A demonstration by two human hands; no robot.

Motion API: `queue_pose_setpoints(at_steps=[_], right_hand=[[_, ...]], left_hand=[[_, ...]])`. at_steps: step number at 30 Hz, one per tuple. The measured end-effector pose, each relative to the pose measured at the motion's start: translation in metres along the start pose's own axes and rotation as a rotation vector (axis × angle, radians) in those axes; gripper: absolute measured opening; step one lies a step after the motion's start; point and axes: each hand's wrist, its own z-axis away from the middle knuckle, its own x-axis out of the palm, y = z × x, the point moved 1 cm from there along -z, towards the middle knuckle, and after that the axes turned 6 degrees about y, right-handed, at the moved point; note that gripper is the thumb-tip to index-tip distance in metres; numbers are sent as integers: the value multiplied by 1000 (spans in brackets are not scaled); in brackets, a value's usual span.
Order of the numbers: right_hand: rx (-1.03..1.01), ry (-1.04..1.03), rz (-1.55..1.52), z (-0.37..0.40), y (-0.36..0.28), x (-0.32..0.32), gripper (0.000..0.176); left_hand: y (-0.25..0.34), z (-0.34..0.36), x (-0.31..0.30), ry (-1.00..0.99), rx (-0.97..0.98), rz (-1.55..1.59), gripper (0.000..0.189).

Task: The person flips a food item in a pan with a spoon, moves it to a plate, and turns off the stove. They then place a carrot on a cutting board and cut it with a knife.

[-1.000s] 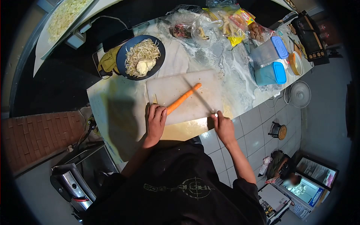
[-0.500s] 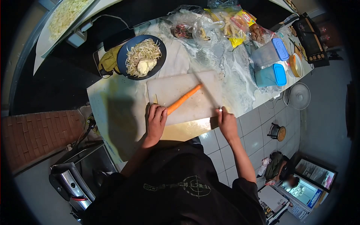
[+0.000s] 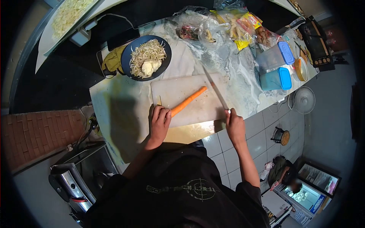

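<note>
A long orange carrot point(image 3: 188, 102) lies at a slant on the white cutting board point(image 3: 171, 88). My left hand point(image 3: 159, 124) is closed around the carrot's near end, at the board's left side. In my right hand point(image 3: 235, 125) is the handle of a kitchen knife point(image 3: 216, 89), at the board's right edge. Its blade points away from me and leans left, apart from the carrot's far tip. Beyond the board's far left corner stands a dark plate point(image 3: 164, 67) with bean sprouts point(image 3: 146, 53) and a pale yellowish lump point(image 3: 151, 67) on it.
Plastic bags of food point(image 3: 232, 28) lie at the counter's back. To the right stand two containers with blue lids point(image 3: 285, 53) point(image 3: 284, 78). A green cloth point(image 3: 113, 60) is beside the plate. A person point(image 3: 283, 173) is near a lit display case at lower right.
My right hand has moved slightly right with the knife, and the blade now stands further from the carrot's tip. My left hand stays on the carrot.
</note>
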Motion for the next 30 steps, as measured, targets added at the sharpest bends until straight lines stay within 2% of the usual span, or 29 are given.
queue_pose_setpoints(at_steps=[4, 7, 12, 14, 15, 17, 21, 24, 27, 28, 30], right_hand=[[-128, -139, -26, 16, -17, 9, 35], [-139, -104, 7, 10, -11, 17, 35], [-75, -33, -94, 6, -14, 13, 37], [49, -68, -293, -2, -8, 5, 42], [47, -69, -291, -1, -6, 5, 42], [132, -190, -472, 6, -3, 7, 45], [157, -236, -533, 24, -21, 10, 42], [-77, -183, -393, 47, -47, 10, 29], [-173, -239, -226, 74, -65, 15, 25], [-171, -238, -226, 79, -67, 16, 25], [-189, -268, -387, 86, -69, 17, 25]], left_hand=[[3, -1, 1, 19, -16, -1, 6], [4, -2, -1, 2, -1, -1, 5], [4, -2, 1, 1, 1, 16, 5], [4, -3, 1, 18, 5, 14, 5], [3, -3, 0, 12, 10, -1, 4], [4, -1, 1, 2, 13, -13, 4], [-2, 0, 3, -27, 10, -20, 10], [0, 1, 4, -52, 36, -73, 18], [5, -1, 1, -66, 75, -106, 29], [7, -2, 0, -82, 103, -111, 36], [4, 1, 0, -87, 102, -122, 35]])
